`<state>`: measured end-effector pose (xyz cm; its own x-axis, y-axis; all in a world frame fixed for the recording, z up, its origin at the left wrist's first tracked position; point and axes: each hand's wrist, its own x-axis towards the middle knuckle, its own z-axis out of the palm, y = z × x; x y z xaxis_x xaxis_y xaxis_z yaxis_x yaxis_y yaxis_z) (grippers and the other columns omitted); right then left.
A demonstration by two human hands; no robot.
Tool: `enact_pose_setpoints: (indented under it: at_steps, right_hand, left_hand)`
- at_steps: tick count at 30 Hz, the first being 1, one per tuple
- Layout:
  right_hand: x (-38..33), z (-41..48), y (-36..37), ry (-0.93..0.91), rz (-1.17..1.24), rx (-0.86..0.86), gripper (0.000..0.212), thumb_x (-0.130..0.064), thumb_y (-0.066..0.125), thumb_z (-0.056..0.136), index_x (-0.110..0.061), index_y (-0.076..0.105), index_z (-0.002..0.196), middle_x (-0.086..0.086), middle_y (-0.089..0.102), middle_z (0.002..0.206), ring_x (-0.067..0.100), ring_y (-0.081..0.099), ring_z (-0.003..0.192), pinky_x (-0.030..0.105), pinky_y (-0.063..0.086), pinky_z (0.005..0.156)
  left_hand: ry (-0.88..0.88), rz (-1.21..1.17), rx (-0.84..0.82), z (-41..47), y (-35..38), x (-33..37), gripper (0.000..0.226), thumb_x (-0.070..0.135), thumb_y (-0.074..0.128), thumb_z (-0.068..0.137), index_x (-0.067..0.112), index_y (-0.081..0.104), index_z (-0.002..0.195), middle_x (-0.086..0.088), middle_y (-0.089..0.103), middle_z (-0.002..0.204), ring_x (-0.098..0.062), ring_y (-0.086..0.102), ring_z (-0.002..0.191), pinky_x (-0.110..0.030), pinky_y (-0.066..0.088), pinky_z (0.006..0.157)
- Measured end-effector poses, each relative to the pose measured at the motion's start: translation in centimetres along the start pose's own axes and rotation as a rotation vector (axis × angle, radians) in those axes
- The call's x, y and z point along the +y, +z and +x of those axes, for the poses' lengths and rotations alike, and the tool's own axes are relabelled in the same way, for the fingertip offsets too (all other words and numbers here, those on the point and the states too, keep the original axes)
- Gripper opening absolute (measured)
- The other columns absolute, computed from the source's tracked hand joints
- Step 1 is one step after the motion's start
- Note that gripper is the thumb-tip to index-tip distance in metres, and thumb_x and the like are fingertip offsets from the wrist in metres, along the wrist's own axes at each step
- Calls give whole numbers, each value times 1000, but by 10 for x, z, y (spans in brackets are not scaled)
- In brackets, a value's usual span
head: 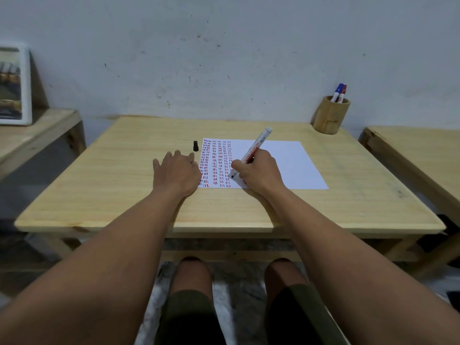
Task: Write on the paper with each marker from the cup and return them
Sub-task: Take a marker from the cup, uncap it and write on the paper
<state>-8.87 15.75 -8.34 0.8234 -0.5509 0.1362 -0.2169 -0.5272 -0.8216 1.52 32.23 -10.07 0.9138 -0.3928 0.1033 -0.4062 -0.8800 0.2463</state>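
A white sheet of paper (286, 160) lies on the wooden table (112, 185), its left part filled with columns of short red, blue and black dashes. My right hand (258, 173) grips a white marker (257, 145) with its black tip touching the paper near the lower end of a column. My left hand (175, 170) rests flat, fingers spread, at the paper's left edge. The marker's black cap (195, 146) lies on the table just left of the paper's top corner. A wooden cup (329, 115) at the back right holds a blue-capped marker (338, 92) and a red-capped marker (343, 93).
A second wooden table (423, 155) stands to the right. On a lower wooden surface (37, 130) to the left, a framed picture (13, 85) leans against the wall. My knees (194, 275) show below the table's front edge.
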Motion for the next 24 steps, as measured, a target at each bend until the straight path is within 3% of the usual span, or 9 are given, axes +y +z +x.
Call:
enact_pose_setpoints:
  at_steps: [4, 8, 11, 13, 17, 21, 24]
  right_hand:
    - [-1, 1, -3, 33, 73, 44, 24, -27, 67, 88, -4, 67, 80, 1, 71, 69, 15, 65, 59, 32, 53, 59]
    - [0, 9, -6, 81, 231, 73, 28, -29, 67, 84, -1, 66, 82, -3, 61, 63, 16, 52, 52, 35, 45, 59]
    - [-3, 17, -9, 93, 367, 60, 16, -26, 73, 84, -11, 67, 86, -5, 58, 66, 13, 49, 52, 34, 43, 59]
    - [-7, 21, -11, 106, 464, 31, 10, -19, 74, 86, -11, 69, 89, -1, 60, 67, 16, 50, 52, 33, 45, 56]
    - [-14, 25, -14, 163, 607, -8, 12, -12, 66, 89, -1, 71, 89, 4, 59, 70, 15, 52, 54, 23, 46, 46]
    - [-16, 31, -17, 192, 669, -29, 17, -11, 61, 90, 3, 71, 92, 6, 60, 70, 14, 52, 53, 22, 46, 45]
    - [-16, 33, -19, 209, 711, -25, 13, -13, 67, 90, -1, 71, 92, 5, 62, 69, 13, 54, 55, 22, 48, 49]
  left_hand:
    - [-44, -87, 78, 1, -4, 3, 38, 27, 37, 95, 18, 63, 121, -8, 64, 120, -35, 53, 122, -53, 31, 108]
    - [-93, -278, 185, 17, -10, 10, 45, 34, 42, 99, 19, 45, 142, -11, 64, 129, -36, 54, 124, -49, 39, 100]
    - [-22, -316, 143, 34, -14, 15, 53, 31, 45, 101, 25, 35, 153, -13, 57, 138, -35, 51, 129, -45, 42, 99]
    - [21, -273, 103, 44, -14, 16, 51, 32, 47, 102, 30, 38, 152, -10, 55, 143, -34, 49, 133, -44, 42, 101]
    - [42, -243, 124, 53, -11, 17, 34, 20, 52, 99, 23, 68, 129, -8, 65, 133, -34, 60, 121, -42, 50, 96]
    - [6, -314, 223, 51, -14, 15, 31, -1, 54, 91, 10, 76, 108, -12, 74, 107, -34, 68, 98, -42, 57, 85]
    - [-83, -566, 282, 48, -24, 26, 24, -2, 56, 92, 10, 76, 97, -4, 71, 93, -21, 66, 83, -24, 54, 71]
